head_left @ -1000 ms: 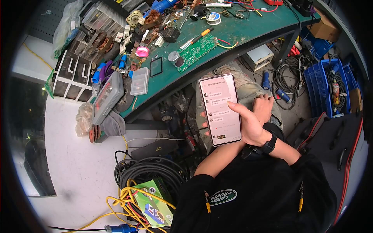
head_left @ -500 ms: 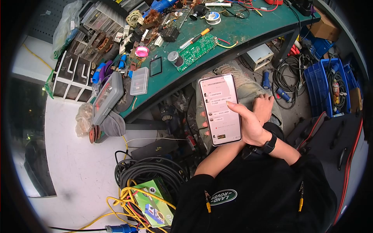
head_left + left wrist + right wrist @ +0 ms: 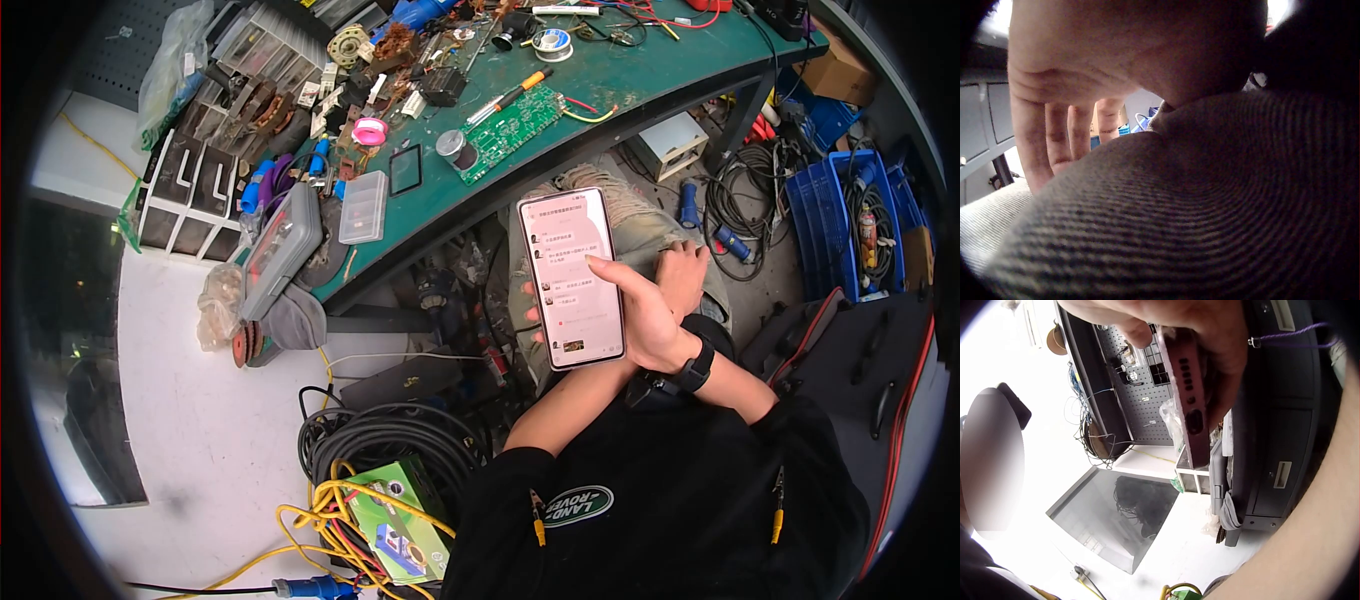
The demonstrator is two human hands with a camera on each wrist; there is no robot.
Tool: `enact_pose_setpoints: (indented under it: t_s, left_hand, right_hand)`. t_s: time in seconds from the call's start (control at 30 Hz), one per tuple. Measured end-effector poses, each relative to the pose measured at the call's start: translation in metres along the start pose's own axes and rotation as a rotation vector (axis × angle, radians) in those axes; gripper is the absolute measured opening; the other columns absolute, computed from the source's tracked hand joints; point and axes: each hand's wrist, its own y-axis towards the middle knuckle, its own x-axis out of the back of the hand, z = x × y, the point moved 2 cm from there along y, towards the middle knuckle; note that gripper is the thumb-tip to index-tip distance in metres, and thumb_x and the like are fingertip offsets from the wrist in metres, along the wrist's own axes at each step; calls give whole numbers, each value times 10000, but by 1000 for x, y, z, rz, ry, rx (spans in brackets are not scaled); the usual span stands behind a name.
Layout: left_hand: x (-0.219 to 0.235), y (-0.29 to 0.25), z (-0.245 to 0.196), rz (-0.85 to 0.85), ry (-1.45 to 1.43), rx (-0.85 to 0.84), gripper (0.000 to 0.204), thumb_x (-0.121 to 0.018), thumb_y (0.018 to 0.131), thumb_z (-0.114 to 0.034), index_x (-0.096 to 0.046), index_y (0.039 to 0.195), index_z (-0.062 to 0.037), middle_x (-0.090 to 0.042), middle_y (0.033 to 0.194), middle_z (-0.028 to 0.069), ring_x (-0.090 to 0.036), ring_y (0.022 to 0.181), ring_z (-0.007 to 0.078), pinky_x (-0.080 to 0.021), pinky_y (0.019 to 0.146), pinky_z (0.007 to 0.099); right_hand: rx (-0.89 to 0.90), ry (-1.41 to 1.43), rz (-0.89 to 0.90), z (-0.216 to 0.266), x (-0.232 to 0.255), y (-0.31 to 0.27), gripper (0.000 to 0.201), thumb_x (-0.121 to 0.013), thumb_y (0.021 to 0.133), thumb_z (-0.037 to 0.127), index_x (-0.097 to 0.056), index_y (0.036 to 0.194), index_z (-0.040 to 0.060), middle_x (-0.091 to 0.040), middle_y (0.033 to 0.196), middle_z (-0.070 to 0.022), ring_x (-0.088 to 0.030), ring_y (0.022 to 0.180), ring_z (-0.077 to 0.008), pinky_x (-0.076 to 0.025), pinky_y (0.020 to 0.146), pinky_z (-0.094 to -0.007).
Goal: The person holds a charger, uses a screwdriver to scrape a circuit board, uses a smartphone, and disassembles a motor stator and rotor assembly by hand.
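Note:
A phone (image 3: 573,285) with a lit chat screen is held upright in my right hand (image 3: 650,320), which wears a dark wristwatch (image 3: 694,366). The thumb lies over the screen's right edge, and fingertips show past its left edge. From below, the right wrist view has the phone's pinkish bottom edge (image 3: 1192,412) with its port and speaker holes, fingers wrapped about it. My left forearm passes under the right one. The left hand (image 3: 683,275) rests on the trouser leg (image 3: 712,300), its fingers (image 3: 1030,137) hanging down over the ribbed cloth in the left wrist view.
A green workbench (image 3: 620,95) ahead carries a circuit board (image 3: 515,130), a solder spool (image 3: 552,45) and cluttered parts. Blue crates (image 3: 825,225) with cables stand right. Coiled black cable (image 3: 400,440) and a green box (image 3: 400,530) lie at lower left.
The head view has shifted very slightly, and the phone's lower edge sits a little higher in it. Both hands keep the same hold and place.

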Motion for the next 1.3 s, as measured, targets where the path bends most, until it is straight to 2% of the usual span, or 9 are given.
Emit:
enact_pose_setpoints:
  t_s: [0.07,0.3,0.57,0.7,0.9,1.0,1.07,1.17,1.3]
  left_hand:
    - [-1,0,0,-2,-1,-3,587,-818,676,-326,-534,1115,-58,-590,1041,118,-608,976,267,-530,752,348]
    - [-1,0,0,2,23,3,577,-814,680,-326,-538,1109,-57,-594,1033,117,-609,972,263,-530,758,342]
    - [2,0,0,-2,44,2,578,-812,679,-342,-545,1106,-58,-602,1029,113,-609,972,254,-528,756,334]
    - [0,0,0,-2,42,10,575,-813,679,-343,-547,1103,-57,-603,1031,112,-610,972,252,-528,755,335]
    - [6,-3,-1,-14,39,0,563,-812,680,-341,-554,1094,-58,-605,1030,112,-611,969,249,-531,757,331]
    - [4,-1,-1,-10,52,4,565,-811,681,-339,-552,1097,-57,-604,1031,111,-611,968,249,-533,759,329]
    - [4,-1,-1,-5,50,11,571,-811,681,-339,-548,1102,-57,-602,1033,110,-611,970,250,-532,760,329]
    - [1,-1,-1,-8,59,4,577,-811,680,-339,-545,1108,-57,-600,1032,110,-610,971,250,-532,761,329]
    - [2,-1,-1,-1,58,9,580,-810,681,-341,-544,1110,-57,-600,1031,110,-609,972,250,-531,762,329]
  right_hand:
    - [8,49,-3,0,1,0,538,-460,977,330,-415,1384,-19,-588,1245,-211,-634,1084,-322,-546,882,-460]
    - [11,46,-7,0,2,2,533,-463,971,309,-409,1388,-20,-589,1245,-211,-637,1084,-325,-550,874,-453]
    - [36,17,-1,3,-2,0,521,-440,937,180,-367,1410,-26,-576,1258,-228,-635,1082,-349,-553,871,-453]
    - [43,-5,2,3,-1,1,527,-431,946,204,-361,1416,-22,-573,1261,-228,-634,1083,-349,-550,875,-453]
    - [45,163,64,2,2,3,547,-408,964,264,-348,1431,-16,-556,1291,-234,-628,1098,-347,-542,883,-450]
    - [19,46,6,2,2,1,554,-414,974,295,-354,1430,-13,-554,1296,-230,-627,1100,-348,-541,889,-447]
    - [4,-45,0,1,3,2,605,-381,975,387,-329,1454,21,-527,1332,-210,-587,1134,-363,-495,953,-501]
    - [-5,61,-23,2,1,1,558,-426,970,304,-365,1425,-12,-555,1300,-219,-618,1115,-353,-540,900,-449]
    - [-1,56,-16,2,2,1,558,-424,971,310,-368,1425,-10,-556,1301,-214,-614,1122,-353,-540,901,-454]
